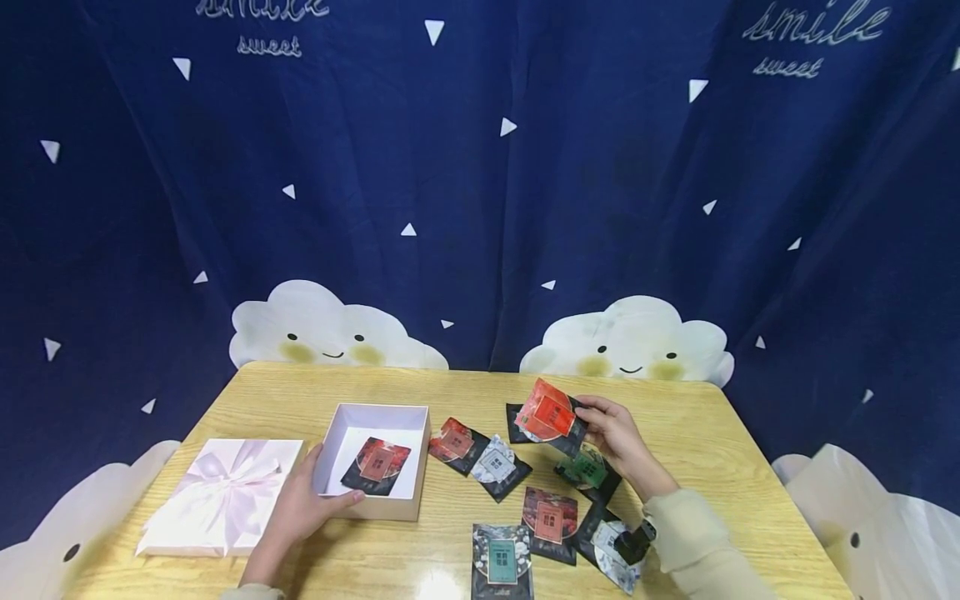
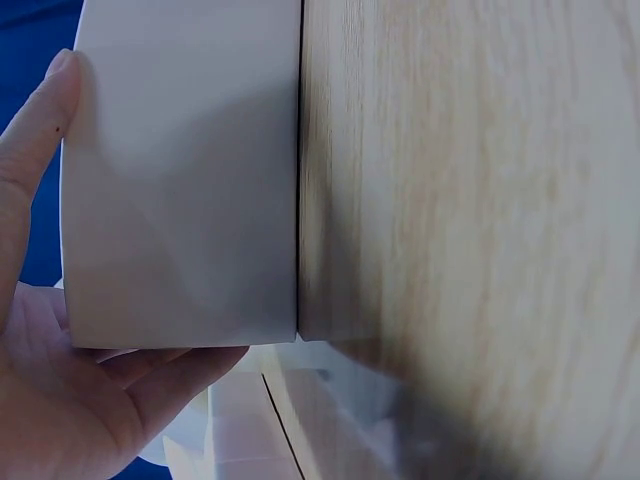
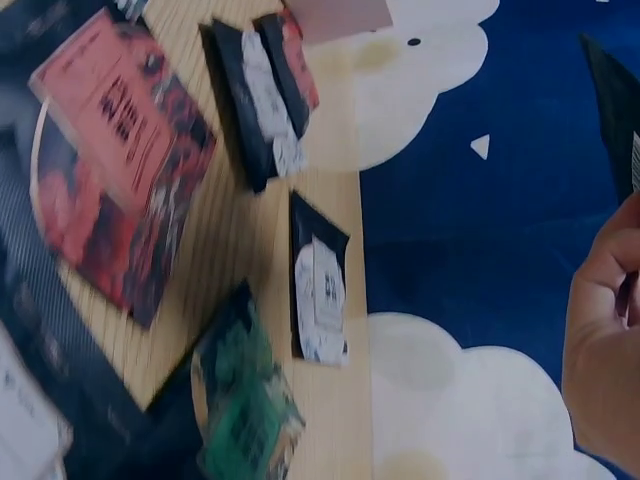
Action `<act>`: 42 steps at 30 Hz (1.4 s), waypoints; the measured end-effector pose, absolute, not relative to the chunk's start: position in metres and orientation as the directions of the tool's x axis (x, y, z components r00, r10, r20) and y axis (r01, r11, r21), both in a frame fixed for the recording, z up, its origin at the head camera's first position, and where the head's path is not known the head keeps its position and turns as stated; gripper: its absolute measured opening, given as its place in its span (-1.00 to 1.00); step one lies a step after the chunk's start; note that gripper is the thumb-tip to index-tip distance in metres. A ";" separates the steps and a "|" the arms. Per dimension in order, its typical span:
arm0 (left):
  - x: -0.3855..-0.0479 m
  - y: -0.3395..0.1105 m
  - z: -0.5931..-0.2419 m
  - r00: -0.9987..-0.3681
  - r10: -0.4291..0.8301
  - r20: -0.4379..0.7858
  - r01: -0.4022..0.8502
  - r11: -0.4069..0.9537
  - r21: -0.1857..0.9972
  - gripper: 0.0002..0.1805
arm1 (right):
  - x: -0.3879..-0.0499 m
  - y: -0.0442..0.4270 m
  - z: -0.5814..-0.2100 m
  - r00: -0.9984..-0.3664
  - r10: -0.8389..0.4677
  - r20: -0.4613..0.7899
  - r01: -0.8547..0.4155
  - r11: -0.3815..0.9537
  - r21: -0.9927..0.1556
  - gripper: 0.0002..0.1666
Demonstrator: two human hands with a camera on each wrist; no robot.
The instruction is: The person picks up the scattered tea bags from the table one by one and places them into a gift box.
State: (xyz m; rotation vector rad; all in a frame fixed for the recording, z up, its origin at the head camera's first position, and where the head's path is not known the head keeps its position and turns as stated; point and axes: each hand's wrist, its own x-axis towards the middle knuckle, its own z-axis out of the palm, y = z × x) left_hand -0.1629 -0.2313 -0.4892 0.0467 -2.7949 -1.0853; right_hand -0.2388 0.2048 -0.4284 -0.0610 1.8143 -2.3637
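My left hand (image 1: 303,498) grips the near left corner of an open white box (image 1: 382,508), thumb along the front wall. In the left wrist view, the box (image 2: 185,200) side shows between thumb and fingers. A red-and-black sachet (image 1: 377,465) lies inside. My right hand (image 1: 618,435) pinches another red-and-black sachet (image 1: 551,414) by its right edge, raised above the table; only a dark edge of that sachet (image 3: 615,115) shows in the right wrist view. Partly behind it lies a white-and-black sachet (image 3: 322,290). A green-and-black sachet (image 1: 588,471) lies below the right hand.
Left of the box sits a white lid (image 1: 281,462) with a pale ribbon bow (image 1: 228,483). Several sachets lie to the right: red (image 1: 455,442), white-grey (image 1: 498,465), dark red (image 1: 550,523), grey-white (image 1: 611,550) and teal-labelled (image 1: 502,562). A blue curtain (image 1: 480,183) hangs behind the wooden table (image 1: 360,387).
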 end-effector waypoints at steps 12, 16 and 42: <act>-0.162 -0.232 -0.490 -0.989 -0.084 0.125 0.023 0.733 0.679 0.22 | -0.241 0.171 -0.430 -0.978 -0.196 -0.068 0.128 -0.314 -0.941 -0.79; -0.163 -0.232 -0.492 -0.989 -0.087 0.120 0.019 0.732 0.681 0.22 | -0.242 0.161 -0.432 -0.976 -0.203 -0.073 0.137 -0.322 -0.937 -0.80; -0.162 -0.232 -0.491 -0.987 -0.082 0.141 0.036 0.734 0.678 0.20 | -0.249 0.085 -0.446 -0.983 -0.154 -0.100 0.147 -0.329 -0.933 -0.86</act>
